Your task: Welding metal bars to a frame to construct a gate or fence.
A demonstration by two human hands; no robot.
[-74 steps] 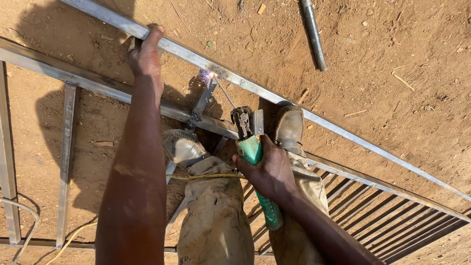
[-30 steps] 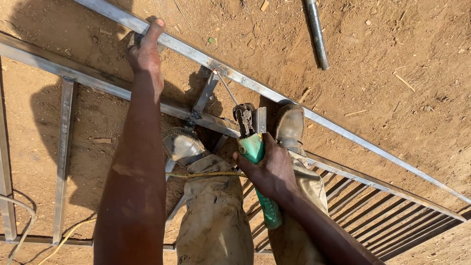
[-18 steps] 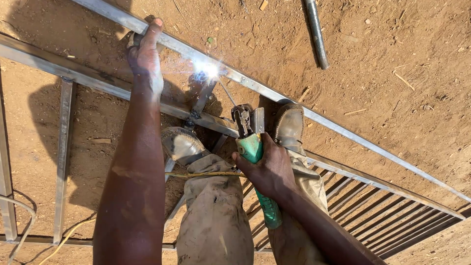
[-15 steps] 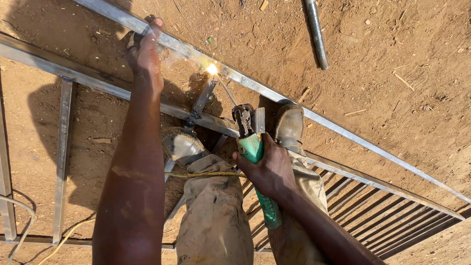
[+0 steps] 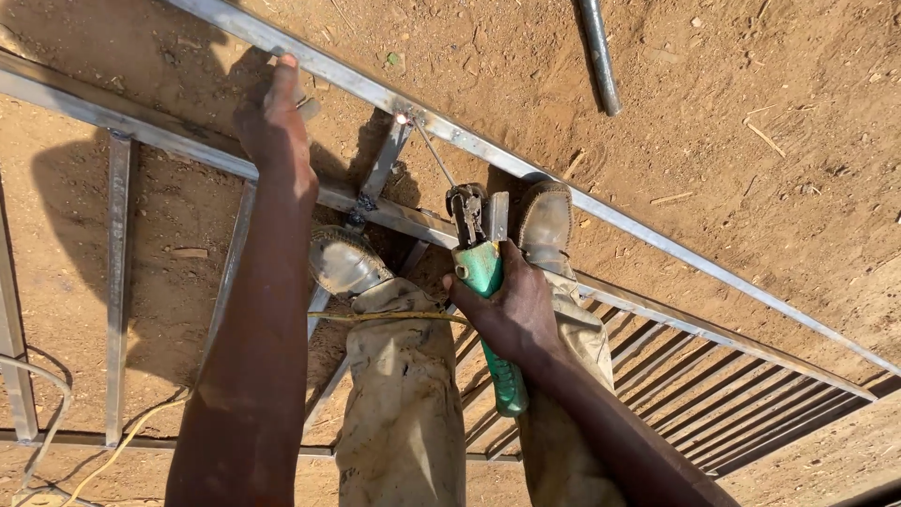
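The right hand (image 5: 514,314) is clamped around the green handle of a welding holder (image 5: 483,272), whose thin rod (image 5: 434,158) touches the long metal bar (image 5: 488,150) with a small spark at the tip. Farther off, the left hand (image 5: 275,127) grips that same bar, and a grey pipe (image 5: 598,56) lies on the dirt ground (image 5: 751,122) beyond.

Hard overhead sunlight, scene bright, warm cast on dirt ground (image 5: 770,188). My shadow falls dark at upper left, across ground and metal frame (image 5: 122,113). Glare along upper rail (image 5: 657,239); small white-hot glow at electrode tip (image 5: 402,118). Focus sharp at centre; my left forearm (image 5: 253,376) slightly soft at bottom edge. Mild wide-angle stretch toward corners.
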